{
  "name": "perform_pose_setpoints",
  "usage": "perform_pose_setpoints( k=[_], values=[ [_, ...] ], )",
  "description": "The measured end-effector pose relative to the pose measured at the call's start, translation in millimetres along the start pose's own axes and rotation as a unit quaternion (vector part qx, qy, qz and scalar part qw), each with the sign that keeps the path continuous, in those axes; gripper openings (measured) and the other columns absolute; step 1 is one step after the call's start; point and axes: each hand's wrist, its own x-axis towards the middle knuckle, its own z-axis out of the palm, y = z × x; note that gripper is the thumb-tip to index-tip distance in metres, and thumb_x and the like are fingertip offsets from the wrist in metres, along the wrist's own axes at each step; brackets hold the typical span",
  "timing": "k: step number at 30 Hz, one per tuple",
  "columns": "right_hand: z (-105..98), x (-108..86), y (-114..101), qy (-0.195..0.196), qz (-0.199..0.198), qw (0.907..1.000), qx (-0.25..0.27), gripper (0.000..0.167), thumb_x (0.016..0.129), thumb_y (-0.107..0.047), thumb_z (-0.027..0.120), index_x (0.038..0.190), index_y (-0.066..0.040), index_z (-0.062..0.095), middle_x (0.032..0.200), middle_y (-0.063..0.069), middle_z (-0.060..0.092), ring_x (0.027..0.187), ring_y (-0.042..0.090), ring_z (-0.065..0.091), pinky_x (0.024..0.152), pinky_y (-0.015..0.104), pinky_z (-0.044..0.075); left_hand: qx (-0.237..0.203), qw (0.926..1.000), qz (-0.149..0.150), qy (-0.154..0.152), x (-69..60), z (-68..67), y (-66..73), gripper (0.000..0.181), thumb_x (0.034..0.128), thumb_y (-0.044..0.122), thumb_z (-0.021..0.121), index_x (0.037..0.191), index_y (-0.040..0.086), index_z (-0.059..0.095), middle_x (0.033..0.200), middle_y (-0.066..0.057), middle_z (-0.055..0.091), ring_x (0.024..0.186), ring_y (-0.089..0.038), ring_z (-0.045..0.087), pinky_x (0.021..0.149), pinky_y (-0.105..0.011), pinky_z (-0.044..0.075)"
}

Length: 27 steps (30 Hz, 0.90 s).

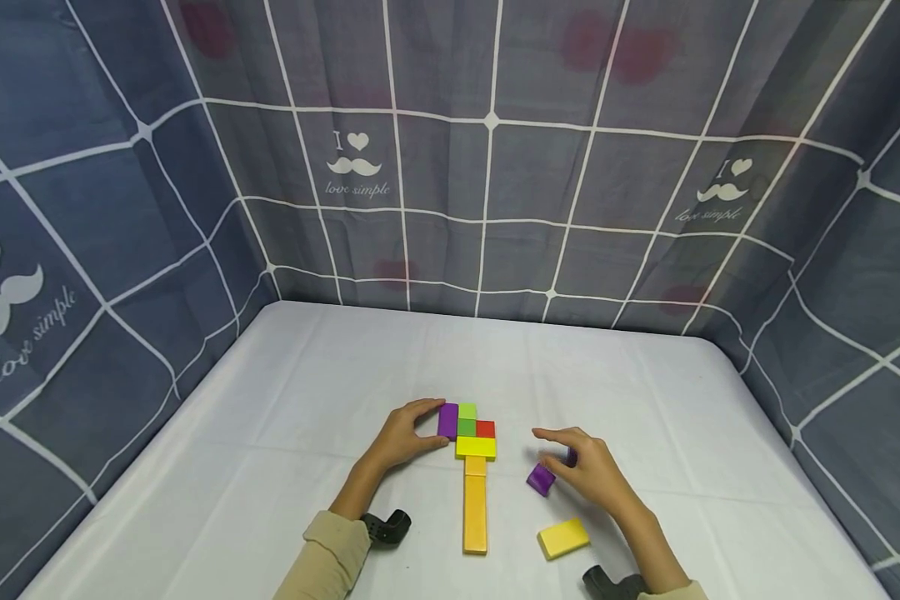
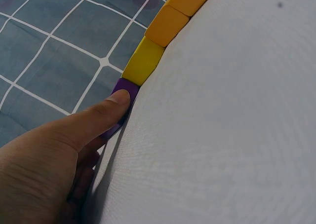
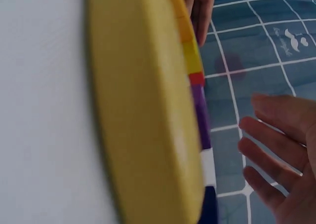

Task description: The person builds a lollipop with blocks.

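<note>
My left hand (image 1: 405, 435) pinches a purple block (image 1: 448, 420) by its ends, thumb at the near one; the thumb also shows on it in the left wrist view. The purple block stands beside a light green block (image 1: 467, 411) and a green block (image 1: 467, 427). A red block (image 1: 485, 429) lies right of the green one, with a yellow block (image 1: 476, 448) below. My right hand (image 1: 594, 473) hovers with fingers spread, holding nothing, over a loose purple block (image 1: 541, 479). Another dark purple block (image 1: 572, 457) is partly hidden behind that hand.
Below the yellow block run a small orange block (image 1: 476, 466) and a long orange block (image 1: 475, 517). A loose yellow block (image 1: 563, 538) lies near the right forearm. White cloth (image 1: 307, 375) covers the table; grey-blue checked curtains (image 1: 442, 183) surround it.
</note>
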Motion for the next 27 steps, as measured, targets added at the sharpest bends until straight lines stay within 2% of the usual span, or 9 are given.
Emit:
perform_pose_setpoints(
  k=[3, 6, 10, 19, 27],
  values=[
    [-2, -7.1, 5, -0.055, 0.0, 0.9985, 0.003, 0.042, 0.077, -0.013, 0.074, 0.118, -0.013, 0.065, 0.109, -0.003, 0.064, 0.103, 0.02, 0.058, 0.087, 0.044, 0.048, -0.001, 1.0, 0.002, -0.001, 0.2, 0.2, 0.4, 0.066, 0.0716, 0.033, 0.079, 0.128, 0.009, 0.055, 0.128, -0.008, 0.055, 0.122, -0.025, 0.046, 0.103, -0.041, 0.035],
    [-3, -12.6, 7, -0.117, 0.007, 0.993, 0.011, 0.044, 0.079, -0.013, 0.073, 0.121, -0.014, 0.062, 0.115, -0.004, 0.061, 0.108, 0.021, 0.054, 0.091, 0.045, 0.045, 0.0, 1.0, 0.0, -0.003, 0.5, 0.1, 0.6, 0.066, 0.0715, 0.033, 0.079, 0.128, 0.009, 0.055, 0.128, -0.008, 0.054, 0.122, -0.025, 0.046, 0.103, -0.041, 0.035],
    [-3, -16.0, 10, -0.154, 0.015, 0.9877, 0.023, 0.044, 0.08, -0.012, 0.071, 0.123, -0.015, 0.061, 0.119, -0.005, 0.06, 0.111, 0.02, 0.051, 0.093, 0.044, 0.044, -0.002, 1.0, 0.0, -0.002, 0.8, -0.1, 0.1, 0.066, 0.0712, 0.033, 0.079, 0.128, 0.009, 0.055, 0.128, -0.009, 0.054, 0.122, -0.026, 0.046, 0.103, -0.042, 0.035],
    [0, -18.8, 14, -0.144, 0.007, 0.9893, 0.022, 0.04, 0.08, -0.01, 0.071, 0.119, -0.013, 0.063, 0.115, -0.006, 0.061, 0.108, 0.018, 0.053, 0.092, 0.04, 0.046, -0.004, 1.0, 0.008, 0.001, 0.2, 2.2, -4.5, 0.067, 0.0715, 0.035, 0.079, 0.128, 0.009, 0.054, 0.128, -0.009, 0.055, 0.122, -0.026, 0.046, 0.103, -0.042, 0.035],
    [3, -20.3, 16, -0.099, -0.009, 0.995, 0.009, 0.038, 0.075, -0.008, 0.074, 0.113, -0.012, 0.067, 0.108, -0.007, 0.064, 0.102, 0.014, 0.057, 0.089, 0.035, 0.048, 0.005, 1.0, 0.002, -0.001, 0.9, 2.3, -5.0, 0.067, 0.0715, 0.035, 0.078, 0.129, 0.009, 0.054, 0.128, -0.008, 0.054, 0.122, -0.025, 0.046, 0.104, -0.042, 0.034]
  ],
)
